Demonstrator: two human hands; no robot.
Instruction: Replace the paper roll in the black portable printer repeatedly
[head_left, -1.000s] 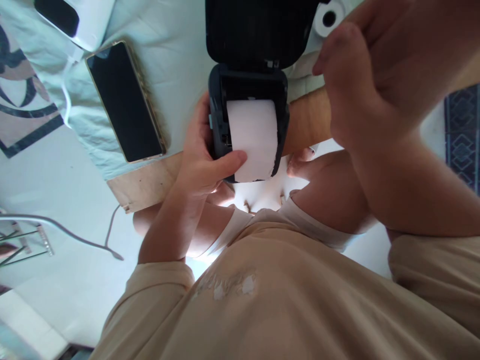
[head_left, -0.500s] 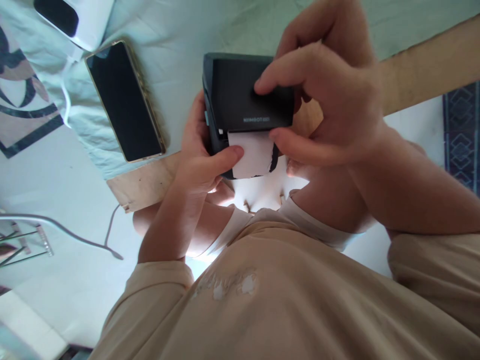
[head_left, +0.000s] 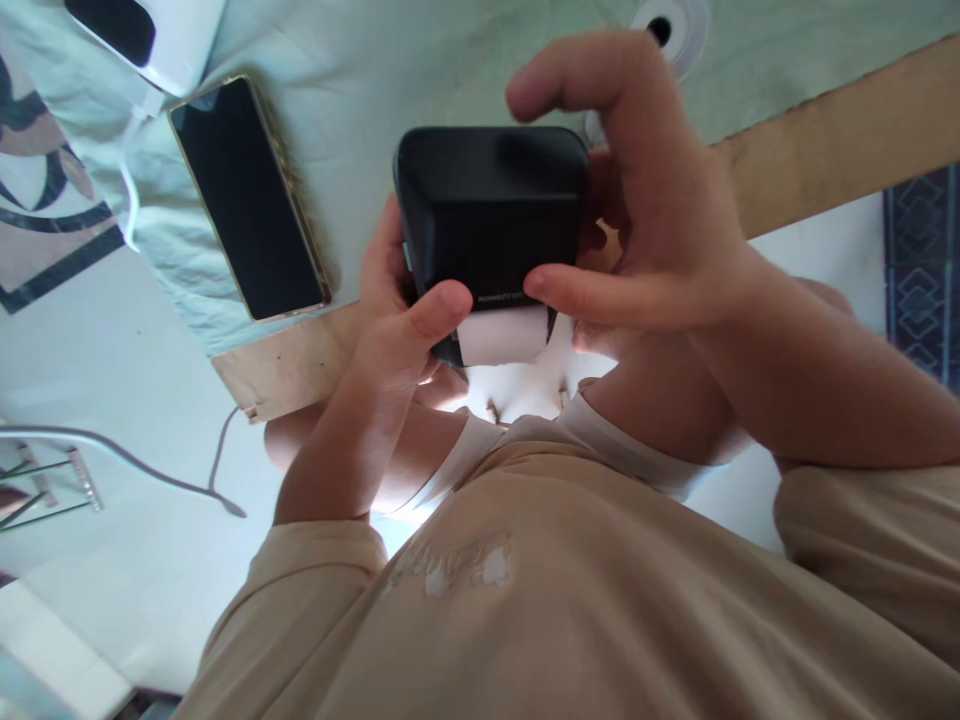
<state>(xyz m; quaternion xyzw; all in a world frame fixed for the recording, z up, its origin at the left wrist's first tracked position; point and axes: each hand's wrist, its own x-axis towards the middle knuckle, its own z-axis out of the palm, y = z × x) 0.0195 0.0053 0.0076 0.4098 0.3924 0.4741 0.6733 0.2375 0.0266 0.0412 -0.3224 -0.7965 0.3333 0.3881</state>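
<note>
From the head camera, the left hand [head_left: 394, 315] grips the small black plastic label printer [head_left: 491, 215] by its left side, thumb on the lid edge. The right hand [head_left: 645, 240] pinches its right side, thumb beside the white paper strip [head_left: 504, 336]. A black smartphone [head_left: 247, 200] lies far left.

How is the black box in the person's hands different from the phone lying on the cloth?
The black printer is a thick, boxy block with rounded corners; the phone is a thin flat slab. The printer is held up between the left hand and right hand; the phone lies untouched on the pale cloth. White paper sticks out of the printer; the phone shows only a blank screen. Both are dark.
</note>
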